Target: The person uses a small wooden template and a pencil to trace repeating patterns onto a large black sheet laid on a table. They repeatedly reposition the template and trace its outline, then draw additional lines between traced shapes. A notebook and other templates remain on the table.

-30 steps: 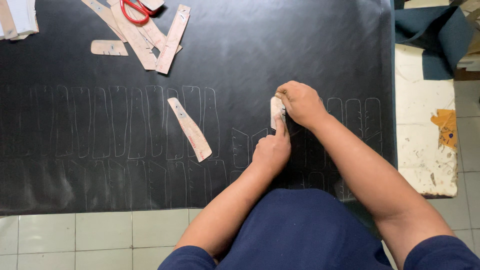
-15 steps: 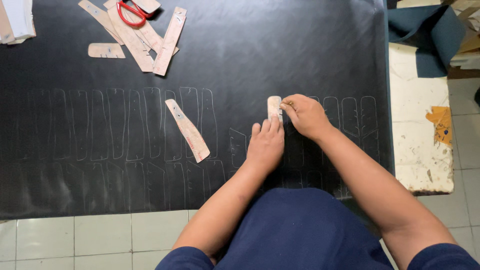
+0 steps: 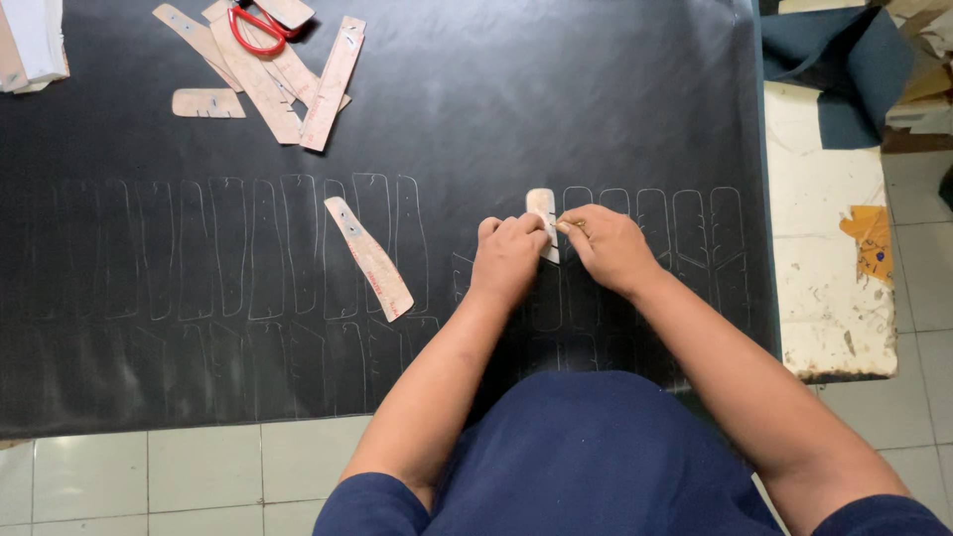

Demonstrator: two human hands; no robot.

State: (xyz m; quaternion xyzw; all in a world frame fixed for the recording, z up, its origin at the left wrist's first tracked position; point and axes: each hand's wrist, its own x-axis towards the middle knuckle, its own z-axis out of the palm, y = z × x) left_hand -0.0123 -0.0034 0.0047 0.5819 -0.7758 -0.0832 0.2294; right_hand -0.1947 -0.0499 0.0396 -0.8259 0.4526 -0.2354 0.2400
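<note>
Head view: our left hand (image 3: 508, 260) presses the small cardboard template (image 3: 541, 210) flat on the black sheet (image 3: 556, 109); our right hand (image 3: 608, 246) pinches a marker — we keep the template steady, tracing close.

On the counter's black sheet (image 3: 596, 99), the small tan cardboard template (image 3: 541, 208) lies under the left hand (image 3: 508, 260) and beside the right hand (image 3: 608, 246), a long tan cardboard strip (image 3: 369, 258) to their left, and red-handled scissors (image 3: 256, 25) atop the tan cardboard pile (image 3: 288, 79) at the far left.
</note>
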